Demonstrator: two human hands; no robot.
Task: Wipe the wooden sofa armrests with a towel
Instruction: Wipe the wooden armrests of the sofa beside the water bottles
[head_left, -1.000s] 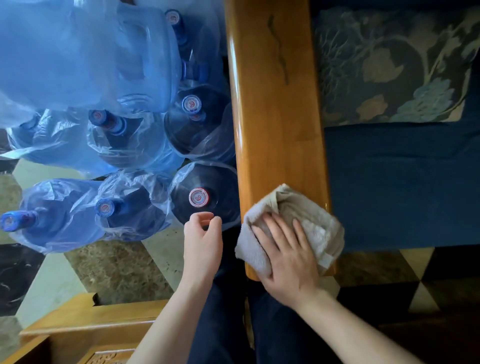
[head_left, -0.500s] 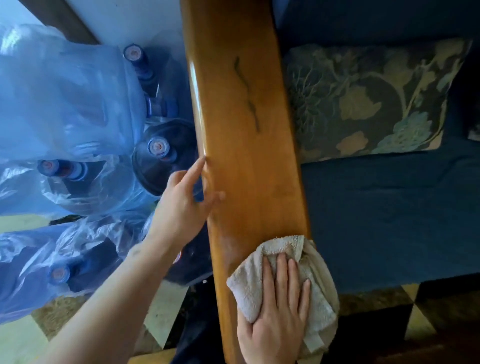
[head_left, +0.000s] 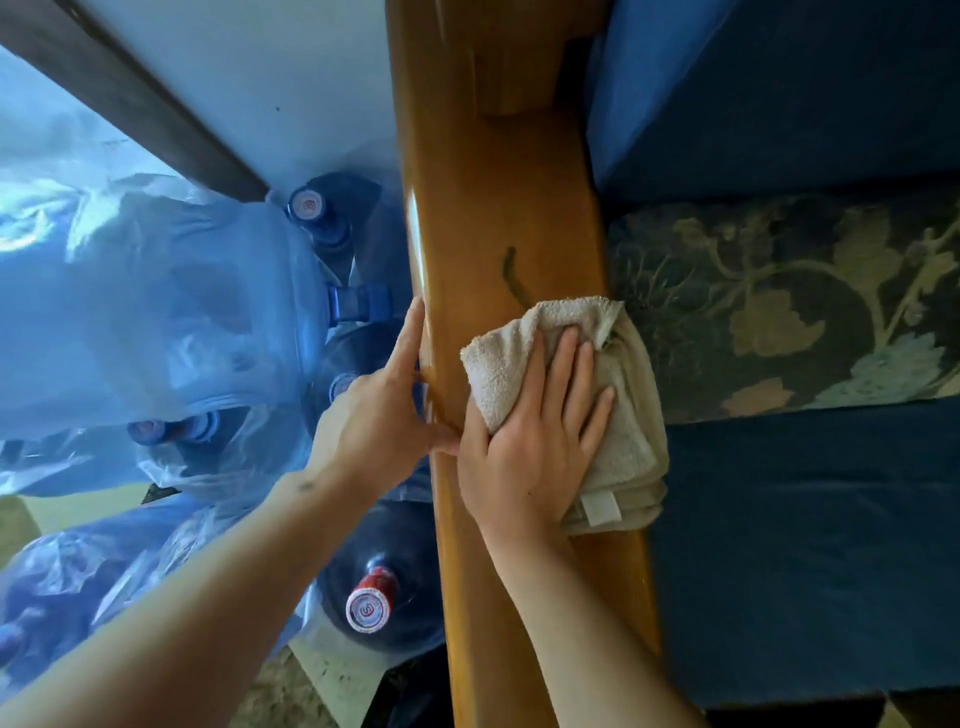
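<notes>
A glossy orange-brown wooden sofa armrest runs from the top of the view down to the bottom centre. A folded beige towel lies across it about halfway along, draping over its right edge. My right hand presses flat on the towel, fingers spread and pointing away from me. My left hand rests against the armrest's left edge, fingers extended along the wood, thumb touching near my right hand. A dark streak in the wood shows just beyond the towel.
Several blue water jugs wrapped in plastic crowd the floor left of the armrest, one with a red cap. A blue seat cushion and a floral pillow lie to the right. A white wall stands behind.
My right hand has pushed the towel forward along the armrest, from its near end to about the middle. My left hand has slid forward along the left edge with it.
</notes>
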